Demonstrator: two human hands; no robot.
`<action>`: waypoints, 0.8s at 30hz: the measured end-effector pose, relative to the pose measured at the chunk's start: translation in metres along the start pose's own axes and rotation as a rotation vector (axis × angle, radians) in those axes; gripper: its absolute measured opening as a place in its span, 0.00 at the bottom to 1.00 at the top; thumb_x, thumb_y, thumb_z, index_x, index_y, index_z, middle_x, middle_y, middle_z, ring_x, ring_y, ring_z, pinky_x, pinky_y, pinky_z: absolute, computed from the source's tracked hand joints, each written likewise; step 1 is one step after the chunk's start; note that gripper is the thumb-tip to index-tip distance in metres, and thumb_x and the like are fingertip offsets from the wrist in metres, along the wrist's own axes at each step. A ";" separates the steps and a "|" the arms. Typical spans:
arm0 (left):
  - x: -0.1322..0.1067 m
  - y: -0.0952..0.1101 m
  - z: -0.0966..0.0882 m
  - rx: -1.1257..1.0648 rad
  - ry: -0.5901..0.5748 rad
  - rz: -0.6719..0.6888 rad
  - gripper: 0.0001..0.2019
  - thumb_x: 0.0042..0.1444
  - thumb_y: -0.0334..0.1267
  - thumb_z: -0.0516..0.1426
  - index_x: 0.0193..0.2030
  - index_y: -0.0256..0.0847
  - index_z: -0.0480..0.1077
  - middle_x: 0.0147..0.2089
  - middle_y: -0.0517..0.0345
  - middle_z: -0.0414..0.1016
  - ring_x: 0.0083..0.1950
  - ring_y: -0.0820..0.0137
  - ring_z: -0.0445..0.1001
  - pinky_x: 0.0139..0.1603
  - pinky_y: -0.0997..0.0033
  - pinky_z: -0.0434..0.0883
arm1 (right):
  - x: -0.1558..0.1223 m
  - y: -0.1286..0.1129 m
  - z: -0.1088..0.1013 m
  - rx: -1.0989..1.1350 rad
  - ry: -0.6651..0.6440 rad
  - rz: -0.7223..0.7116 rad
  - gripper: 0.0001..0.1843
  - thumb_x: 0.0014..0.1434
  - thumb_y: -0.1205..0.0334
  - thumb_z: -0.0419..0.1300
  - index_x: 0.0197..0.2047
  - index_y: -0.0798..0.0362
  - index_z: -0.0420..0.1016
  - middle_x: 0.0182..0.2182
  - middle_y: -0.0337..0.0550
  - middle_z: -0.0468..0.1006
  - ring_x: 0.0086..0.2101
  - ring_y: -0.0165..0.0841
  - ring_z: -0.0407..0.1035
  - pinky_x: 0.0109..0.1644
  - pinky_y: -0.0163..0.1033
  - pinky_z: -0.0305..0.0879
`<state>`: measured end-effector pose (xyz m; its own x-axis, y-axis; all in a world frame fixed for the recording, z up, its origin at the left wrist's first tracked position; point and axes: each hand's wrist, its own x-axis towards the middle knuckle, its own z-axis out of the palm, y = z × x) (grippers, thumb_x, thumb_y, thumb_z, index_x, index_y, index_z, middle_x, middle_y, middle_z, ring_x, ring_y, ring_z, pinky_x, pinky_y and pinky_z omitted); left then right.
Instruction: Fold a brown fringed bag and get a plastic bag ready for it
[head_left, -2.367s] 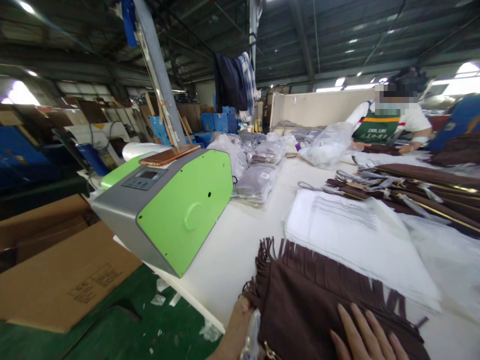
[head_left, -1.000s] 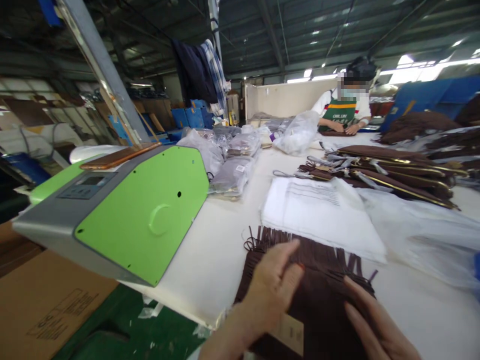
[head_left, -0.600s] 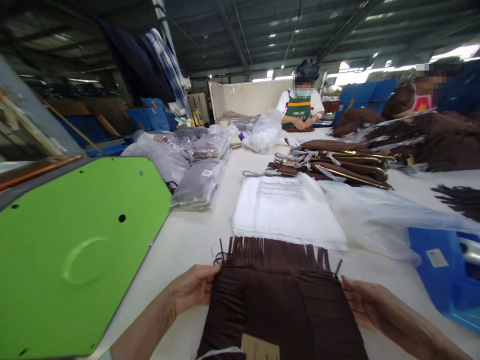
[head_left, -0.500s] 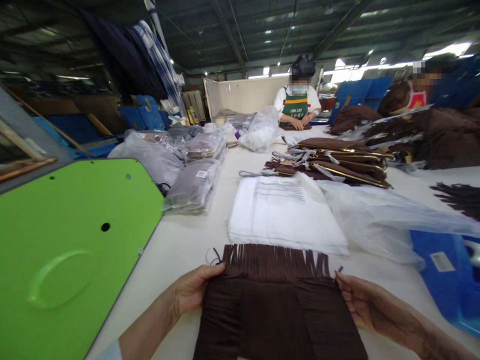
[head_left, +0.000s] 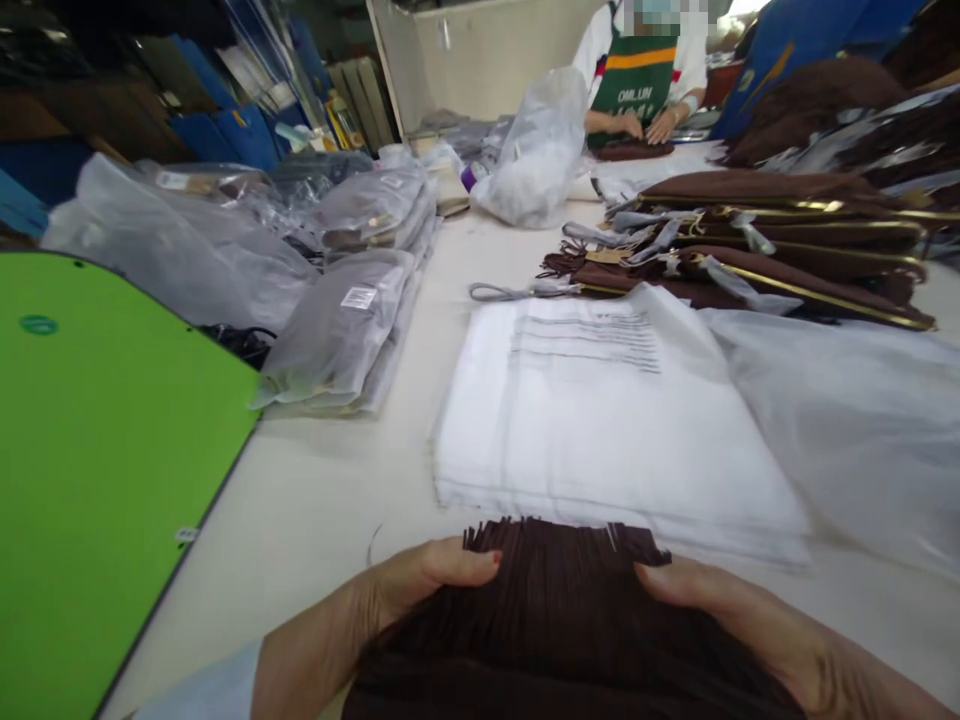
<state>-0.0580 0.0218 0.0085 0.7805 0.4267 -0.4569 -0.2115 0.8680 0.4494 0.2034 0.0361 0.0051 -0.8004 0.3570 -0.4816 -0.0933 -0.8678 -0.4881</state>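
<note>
Fringed brown bag [head_left: 562,610] lying at the table's [head_left: 322,490] near edge, fringe now reaching the white bag stack [head_left: 615,430], pointing away, long axis running left-right, left hand [head_left: 420,585] pinching its left corner, right hand [head_left: 720,610] pressing the right corner, grip unclear.

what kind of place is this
Probably a factory packing floor: a stack of white bags on a long table, goods sealed in clear plastic, and a pile of brown pieces like the fringed piece held by the left hand and right hand.
</note>
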 end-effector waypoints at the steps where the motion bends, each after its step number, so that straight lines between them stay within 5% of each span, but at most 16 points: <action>1: 0.001 0.001 0.000 0.025 -0.009 0.020 0.23 0.52 0.40 0.57 0.55 0.33 0.65 0.46 0.43 0.75 0.51 0.57 0.72 0.56 0.58 0.64 | 0.002 -0.004 0.002 -0.039 -0.004 -0.010 0.29 0.54 0.52 0.58 0.56 0.55 0.66 0.47 0.50 0.76 0.50 0.41 0.68 0.61 0.48 0.53; 6: -0.009 0.009 0.015 0.232 -0.045 0.021 0.26 0.46 0.39 0.62 0.53 0.35 0.67 0.44 0.50 0.76 0.50 0.57 0.72 0.54 0.62 0.66 | -0.010 -0.016 0.022 -0.398 -0.102 -0.084 0.31 0.53 0.54 0.59 0.60 0.53 0.62 0.47 0.47 0.76 0.49 0.41 0.68 0.58 0.45 0.58; 10: -0.029 0.004 0.040 0.848 -0.140 0.038 0.28 0.50 0.33 0.58 0.59 0.41 0.60 0.55 0.56 0.70 0.55 0.63 0.68 0.58 0.67 0.63 | -0.038 0.004 0.041 -1.018 -0.025 -0.165 0.29 0.56 0.56 0.58 0.60 0.43 0.60 0.55 0.40 0.70 0.52 0.38 0.65 0.54 0.37 0.62; 12: -0.039 -0.008 0.050 1.247 -0.152 0.141 0.33 0.50 0.30 0.57 0.64 0.42 0.52 0.63 0.52 0.60 0.61 0.64 0.61 0.64 0.65 0.56 | -0.047 0.020 0.049 -1.352 0.021 -0.359 0.28 0.57 0.58 0.58 0.61 0.40 0.59 0.57 0.38 0.67 0.55 0.34 0.62 0.58 0.35 0.57; 16: -0.055 -0.041 0.057 1.861 -0.184 0.231 0.37 0.52 0.31 0.57 0.66 0.35 0.43 0.67 0.41 0.43 0.68 0.58 0.43 0.67 0.53 0.44 | -0.049 0.052 0.057 -1.881 0.018 -0.787 0.28 0.57 0.58 0.58 0.60 0.52 0.61 0.55 0.45 0.68 0.58 0.34 0.55 0.64 0.41 0.39; 20: -0.077 -0.076 0.059 2.145 -0.201 0.432 0.27 0.58 0.32 0.51 0.64 0.33 0.49 0.64 0.44 0.55 0.66 0.61 0.50 0.66 0.54 0.49 | -0.059 0.096 0.047 -2.020 0.103 -1.045 0.25 0.59 0.64 0.56 0.60 0.51 0.61 0.52 0.39 0.71 0.56 0.34 0.59 0.64 0.45 0.41; 22: -0.095 -0.096 0.056 2.212 -0.039 0.635 0.23 0.60 0.32 0.49 0.62 0.38 0.55 0.61 0.50 0.62 0.65 0.63 0.54 0.66 0.56 0.50 | -0.077 0.118 0.035 -1.911 0.255 -1.066 0.24 0.59 0.61 0.55 0.59 0.44 0.61 0.49 0.36 0.74 0.54 0.34 0.62 0.63 0.47 0.48; 24: -0.115 -0.116 0.046 2.119 0.431 0.795 0.21 0.60 0.36 0.50 0.61 0.43 0.57 0.59 0.52 0.66 0.64 0.62 0.58 0.64 0.56 0.56 | -0.100 0.134 0.021 -1.761 0.531 -0.978 0.21 0.60 0.57 0.54 0.57 0.41 0.64 0.51 0.37 0.73 0.53 0.36 0.64 0.60 0.45 0.57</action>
<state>-0.0957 -0.1398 0.0441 0.6947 0.6894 0.2051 0.6184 -0.7181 0.3192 0.2581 -0.1229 0.0035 -0.6103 0.7114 0.3484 0.5085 0.6891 -0.5164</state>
